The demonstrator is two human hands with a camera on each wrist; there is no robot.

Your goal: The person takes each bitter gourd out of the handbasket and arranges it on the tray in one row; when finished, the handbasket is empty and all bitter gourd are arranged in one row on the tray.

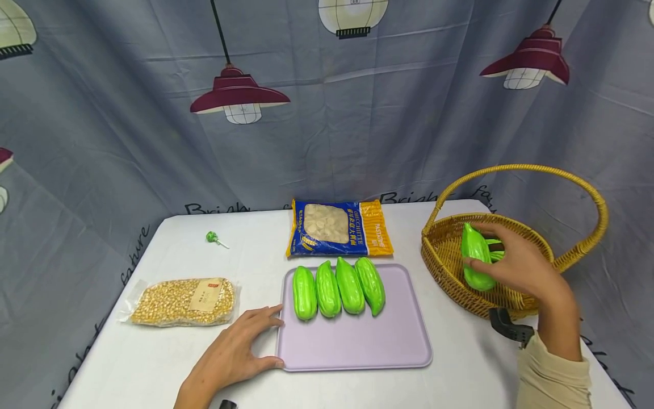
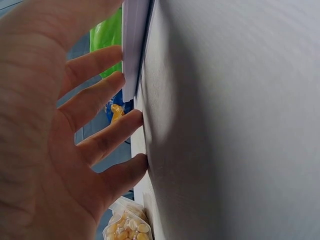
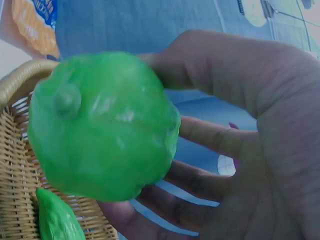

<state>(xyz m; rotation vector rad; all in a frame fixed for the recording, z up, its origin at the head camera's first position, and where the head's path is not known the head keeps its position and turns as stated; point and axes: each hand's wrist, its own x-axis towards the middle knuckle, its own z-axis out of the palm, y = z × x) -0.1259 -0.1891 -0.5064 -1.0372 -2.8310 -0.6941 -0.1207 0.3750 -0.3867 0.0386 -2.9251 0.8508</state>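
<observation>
My right hand grips a green bitter melon over the wicker basket. In the right wrist view the bitter melon sits between thumb and fingers, end towards the camera. Below it, another bitter melon lies in the basket, partly hidden by my hand in the head view. My left hand rests at the left edge of the lilac tray, fingers spread, thumb and fingertips against the rim. A row of several bitter melons lies across the tray's upper left part.
Behind the tray lies a blue and orange pasta bag. To the left are a clear bag of corn kernels and a green lollipop. The basket's tall handle arches over it. A grey curtain stands behind the white table.
</observation>
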